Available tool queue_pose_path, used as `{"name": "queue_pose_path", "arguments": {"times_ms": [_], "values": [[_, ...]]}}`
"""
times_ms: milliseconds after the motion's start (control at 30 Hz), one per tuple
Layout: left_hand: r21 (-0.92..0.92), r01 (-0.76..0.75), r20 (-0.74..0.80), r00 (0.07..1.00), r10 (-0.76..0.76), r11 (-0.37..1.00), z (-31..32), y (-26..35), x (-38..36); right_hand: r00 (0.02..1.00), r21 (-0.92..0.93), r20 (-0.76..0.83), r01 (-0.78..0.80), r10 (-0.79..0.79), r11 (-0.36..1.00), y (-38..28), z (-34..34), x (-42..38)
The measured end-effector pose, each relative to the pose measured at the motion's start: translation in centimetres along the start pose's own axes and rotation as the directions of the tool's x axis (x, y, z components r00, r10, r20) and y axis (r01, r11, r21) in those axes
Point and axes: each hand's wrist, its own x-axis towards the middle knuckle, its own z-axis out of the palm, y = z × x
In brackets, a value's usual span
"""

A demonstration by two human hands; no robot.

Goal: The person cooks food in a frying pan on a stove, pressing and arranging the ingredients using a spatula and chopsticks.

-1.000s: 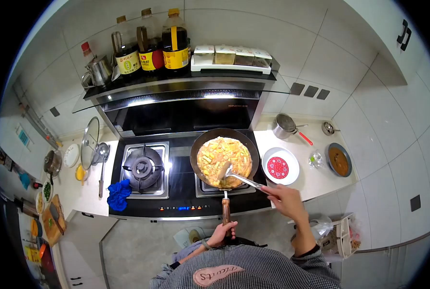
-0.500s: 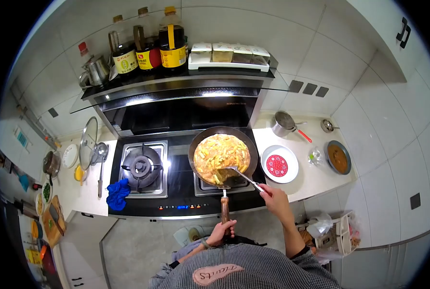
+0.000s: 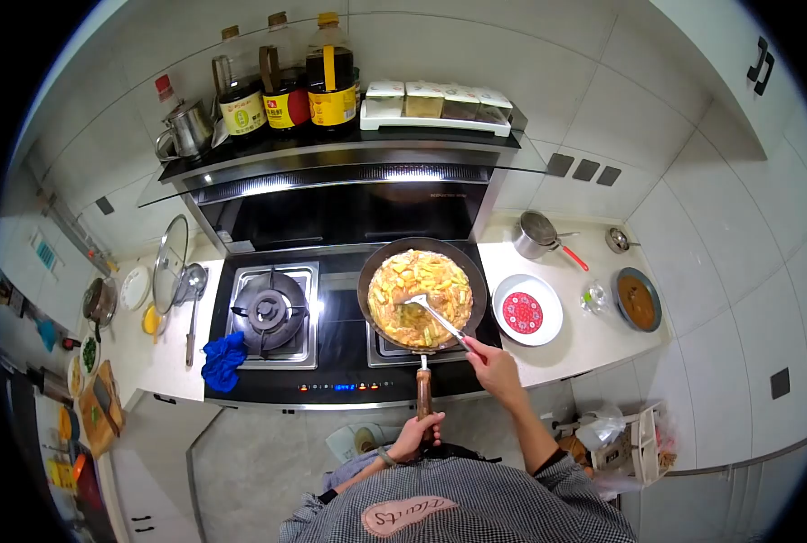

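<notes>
A dark frying pan [image 3: 479, 288] full of yellow and orange-brown food [image 3: 426, 281] sits over the right burner. My left hand [image 3: 415, 436] is wrapped round the pan's wooden handle [image 3: 423, 394]. In my right hand [image 3: 496, 369] is the handle of a metal spatula [image 3: 441, 320]. Its blade lies in the middle of the food. What kind of food it is, beyond pale and yellow pieces in sauce, I cannot make out.
The left burner [image 3: 270, 310] has a blue cloth [image 3: 223, 360] at its front corner. Right of the pan are a white bowl [image 3: 546, 321], a red-handled saucepan [image 3: 535, 235] and a bowl of brown sauce [image 3: 637, 301]. Bottles [image 3: 331, 77] and a spice box [image 3: 435, 109] line the shelf above.
The spatula blade has moved from the pan's near right side to the middle of the food, and my right hand has gone slightly forward and left. My left hand keeps its hold.
</notes>
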Motion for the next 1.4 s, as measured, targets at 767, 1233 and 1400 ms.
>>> {"name": "queue_pose_path", "arguments": {"times_ms": [767, 1233, 1400], "values": [[-0.012, 0.021, 0.029, 0.999, -0.020, 1.000, -0.2, 0.0, 0.1, 0.992, -0.149, -0.062, 0.096, -0.106, 0.984, -0.1, -0.7, 0.3], [0.058, 0.028, -0.018, 0.999, -0.026, 0.998, 0.3, 0.3, -0.2, 0.931, -0.300, -0.143, 0.282, -0.335, 0.911, 0.4, 3.0, 1.0], [0.040, 0.018, -0.031, 0.999, -0.017, 0.999, 0.1, 0.3, -0.1, 0.948, -0.233, -0.192, 0.206, -0.253, 0.950, -0.6, 2.3, 1.5]]}}
